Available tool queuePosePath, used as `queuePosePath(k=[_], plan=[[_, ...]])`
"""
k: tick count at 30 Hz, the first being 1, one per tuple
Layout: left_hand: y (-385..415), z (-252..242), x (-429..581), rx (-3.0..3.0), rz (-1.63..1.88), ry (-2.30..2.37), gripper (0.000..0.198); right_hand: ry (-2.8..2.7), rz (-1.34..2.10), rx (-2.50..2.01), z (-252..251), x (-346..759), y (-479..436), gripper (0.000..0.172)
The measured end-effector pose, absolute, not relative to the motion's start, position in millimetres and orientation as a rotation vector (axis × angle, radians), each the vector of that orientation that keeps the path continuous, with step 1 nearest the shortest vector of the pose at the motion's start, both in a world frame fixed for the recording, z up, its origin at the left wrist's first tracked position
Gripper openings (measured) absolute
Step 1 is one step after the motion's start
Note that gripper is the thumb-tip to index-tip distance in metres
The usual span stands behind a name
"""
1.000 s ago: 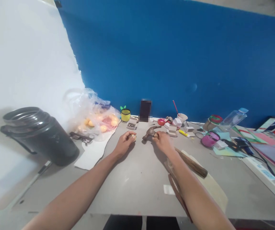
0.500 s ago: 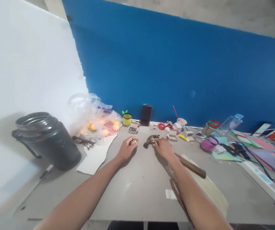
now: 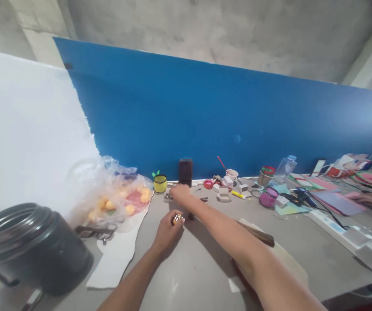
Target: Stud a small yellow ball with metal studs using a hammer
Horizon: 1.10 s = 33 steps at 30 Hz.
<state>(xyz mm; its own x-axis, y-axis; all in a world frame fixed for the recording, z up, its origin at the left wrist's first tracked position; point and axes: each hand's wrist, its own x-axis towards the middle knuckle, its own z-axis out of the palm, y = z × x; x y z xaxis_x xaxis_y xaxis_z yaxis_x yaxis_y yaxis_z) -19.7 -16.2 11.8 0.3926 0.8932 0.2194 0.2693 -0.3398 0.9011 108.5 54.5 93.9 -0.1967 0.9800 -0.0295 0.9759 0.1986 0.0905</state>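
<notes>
My left hand is closed around a small shiny ball-like cluster of metal pieces, held just above the table. Across it, my right hand reaches to the back, over a small open box of shiny metal bits. Its fingertips point down at the box and are mostly hidden, so whether they grip anything does not show. A claw hammer lies on the table under my right forearm, which covers most of its head and part of its wooden handle.
At left stand a dark wide-mouthed flask and a clear bag with orange balls. A yellow mesh cup, a dark phone-like slab and small white boxes line the back. A power strip and another person's hand are at right.
My right hand has let go of the hammer and moved back and left to the small box. My left hand still holds the shiny cluster. The camera view has tilted up.
</notes>
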Motion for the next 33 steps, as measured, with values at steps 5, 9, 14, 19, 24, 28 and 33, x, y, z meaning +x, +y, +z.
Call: queuePosePath(k=[5, 9, 14, 19, 24, 28, 33], plan=[[-14, 8, -19, 1.854, 0.935, 1.031, 0.028, 2.433, 0.08, 1.826, 88, 98, 71, 0.025], [-15, 6, -19, 1.853, 0.921, 1.046, 0.028, 2.45, 0.072, 1.792, 89, 97, 78, 0.022], [-16, 8, -19, 1.83, 0.909, 1.066, 0.028, 2.449, 0.064, 1.796, 90, 96, 80, 0.026], [-16, 8, -18, 1.837, 0.913, 1.068, 0.027, 2.462, 0.042, 1.792, 90, 99, 77, 0.024], [-18, 7, -18, 1.786, 0.911, 1.074, 0.026, 2.476, 0.03, 1.824, 89, 102, 78, 0.027], [-17, 7, -18, 1.805, 0.911, 1.074, 0.025, 2.485, -0.035, 1.873, 94, 101, 79, 0.028], [-17, 10, -20, 1.826, 0.884, 1.067, 0.028, 2.533, -0.169, 2.008, 100, 117, 57, 0.021]])
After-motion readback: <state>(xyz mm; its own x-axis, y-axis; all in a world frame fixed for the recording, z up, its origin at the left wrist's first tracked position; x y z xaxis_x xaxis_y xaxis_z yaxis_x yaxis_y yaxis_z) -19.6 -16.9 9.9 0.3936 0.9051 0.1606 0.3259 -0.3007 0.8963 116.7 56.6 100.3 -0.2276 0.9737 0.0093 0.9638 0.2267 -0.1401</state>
